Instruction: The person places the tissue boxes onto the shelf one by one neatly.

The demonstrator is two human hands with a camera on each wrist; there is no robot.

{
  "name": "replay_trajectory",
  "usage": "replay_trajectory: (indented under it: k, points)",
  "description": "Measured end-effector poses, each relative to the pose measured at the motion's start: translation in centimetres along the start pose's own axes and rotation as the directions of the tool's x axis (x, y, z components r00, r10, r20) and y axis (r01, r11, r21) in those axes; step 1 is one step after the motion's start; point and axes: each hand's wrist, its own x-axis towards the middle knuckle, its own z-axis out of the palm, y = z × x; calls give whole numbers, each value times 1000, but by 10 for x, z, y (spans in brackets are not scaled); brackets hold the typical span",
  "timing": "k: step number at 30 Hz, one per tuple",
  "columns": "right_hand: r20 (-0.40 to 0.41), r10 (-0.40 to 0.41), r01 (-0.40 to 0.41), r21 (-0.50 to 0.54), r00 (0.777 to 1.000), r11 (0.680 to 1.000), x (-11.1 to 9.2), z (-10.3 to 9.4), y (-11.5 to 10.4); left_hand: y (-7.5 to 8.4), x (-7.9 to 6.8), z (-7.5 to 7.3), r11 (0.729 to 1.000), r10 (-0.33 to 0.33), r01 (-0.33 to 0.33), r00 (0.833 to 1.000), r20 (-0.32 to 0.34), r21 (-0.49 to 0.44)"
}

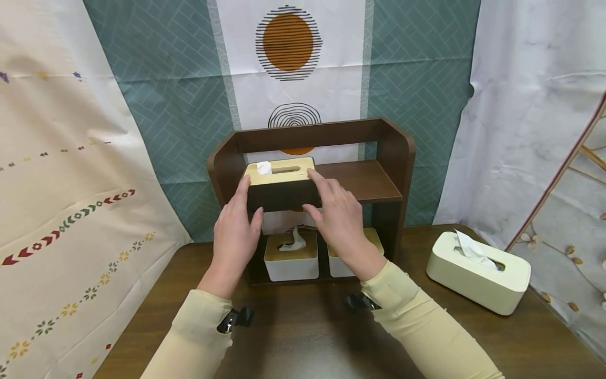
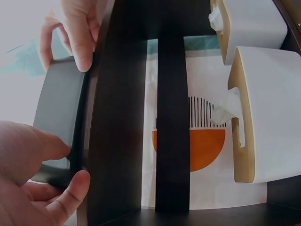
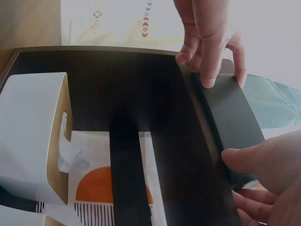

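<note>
A black tissue box (image 1: 284, 196) with a pale wooden lid and a white tissue poking from its slot is at the upper shelf board's left part. My left hand (image 1: 235, 227) grips its left end, with the thumb on the front face. At the right end, my right hand (image 1: 337, 215) holds it with fingers at the top edge and thumb low on the front. In the left wrist view the black box's front (image 2: 61, 101) lies right along the shelf board's edge. The right wrist view shows both hands on the box (image 3: 235, 113) from below.
A dark brown two-level shelf (image 1: 385, 176) stands on the wooden table (image 1: 303, 337). Below, it holds two white tissue boxes with wooden lids, one left (image 1: 291, 263) and one right (image 1: 338, 266). A cream tissue box (image 1: 478, 279) sits at the table's right. Curtains hang behind.
</note>
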Motion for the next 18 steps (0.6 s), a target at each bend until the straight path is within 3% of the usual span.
replay_trajectory:
  k: [18]
  points:
    - [11,-9,10,-47,1000,999,4,4,1,-5,7,4,1000,-17,17,1000,-7,-1]
